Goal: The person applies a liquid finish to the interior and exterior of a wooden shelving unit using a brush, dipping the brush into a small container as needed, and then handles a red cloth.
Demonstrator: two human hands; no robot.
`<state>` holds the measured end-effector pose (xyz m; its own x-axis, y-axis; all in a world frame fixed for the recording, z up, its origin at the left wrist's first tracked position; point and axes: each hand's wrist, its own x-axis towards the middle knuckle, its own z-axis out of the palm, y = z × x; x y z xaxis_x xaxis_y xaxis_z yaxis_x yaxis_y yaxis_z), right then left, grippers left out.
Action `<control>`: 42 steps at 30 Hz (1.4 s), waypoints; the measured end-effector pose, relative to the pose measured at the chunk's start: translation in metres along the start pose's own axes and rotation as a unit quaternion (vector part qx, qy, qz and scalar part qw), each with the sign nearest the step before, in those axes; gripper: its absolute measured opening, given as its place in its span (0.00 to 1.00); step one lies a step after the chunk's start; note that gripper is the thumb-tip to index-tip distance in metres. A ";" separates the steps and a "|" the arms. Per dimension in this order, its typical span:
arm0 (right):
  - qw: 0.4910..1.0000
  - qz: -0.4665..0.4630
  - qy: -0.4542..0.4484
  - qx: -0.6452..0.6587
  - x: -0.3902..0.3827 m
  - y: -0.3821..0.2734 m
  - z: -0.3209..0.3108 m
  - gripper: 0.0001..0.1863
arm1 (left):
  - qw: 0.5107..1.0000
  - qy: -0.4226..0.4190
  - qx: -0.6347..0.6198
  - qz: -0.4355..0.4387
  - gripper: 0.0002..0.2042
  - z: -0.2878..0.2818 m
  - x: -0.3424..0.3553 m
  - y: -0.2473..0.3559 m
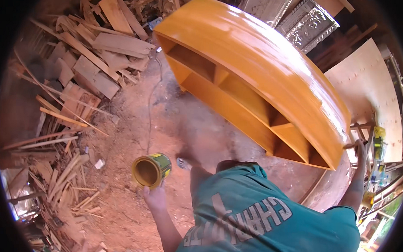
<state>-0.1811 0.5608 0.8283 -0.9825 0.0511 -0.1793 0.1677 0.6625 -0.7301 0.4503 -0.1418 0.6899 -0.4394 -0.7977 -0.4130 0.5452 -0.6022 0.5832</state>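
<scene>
My left hand (154, 197) grips a tin can (162, 165) by its lower side, out to the left of my body. The can is open-topped, with a yellow-brown coating inside and a green and yellow label. At the far right my right hand (358, 150) is closed round a brush (348, 145), which reaches the end of a long wooden cabinet (260, 39). Glossy orange-yellow covers this cabinet, and its open compartments face me. The brush is small in view, and its bristle end is hard to make out.
Piled boards and offcuts (97, 72) fill the left side. A cable (149, 101) runs over the dusty floor (122, 146). Carved silvery panels (306, 24) stand behind the cabinet. At the right are a pale plywood sheet (364, 84) and several small containers (378, 142).
</scene>
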 end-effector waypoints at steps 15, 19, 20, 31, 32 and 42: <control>0.958 -0.238 -0.025 -0.159 -0.100 -0.433 0.516 0.15 | 0.994 -0.028 0.103 -0.019 0.36 0.045 0.268 0.182; 0.952 -0.272 -0.106 -0.096 -0.097 -0.545 0.648 0.16 | 0.992 -0.046 0.117 -0.015 0.37 0.070 0.337 0.213; 0.947 -0.294 -0.112 -0.060 -0.103 -0.578 0.677 0.16 | 0.992 -0.052 0.116 -0.010 0.37 0.075 0.355 0.219; 0.908 -0.316 -0.268 0.066 -0.076 -0.819 0.828 0.13 | 0.987 -0.081 0.138 -0.022 0.39 0.179 0.553 0.277; 0.909 -0.314 -0.266 0.072 -0.073 -0.827 0.825 0.13 | 0.985 -0.089 0.145 -0.035 0.39 0.193 0.569 0.281; 0.941 -0.136 -0.103 0.293 -0.028 -0.848 0.846 0.08 | 0.935 -0.223 0.211 -0.180 0.39 0.317 0.780 0.304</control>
<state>-0.2272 -0.6344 0.8943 -0.9692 -0.2461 -0.0134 -0.0121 0.1019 -0.9947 0.0473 -0.9370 0.7673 -0.8448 -0.3976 -0.3581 0.0161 -0.6879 0.7257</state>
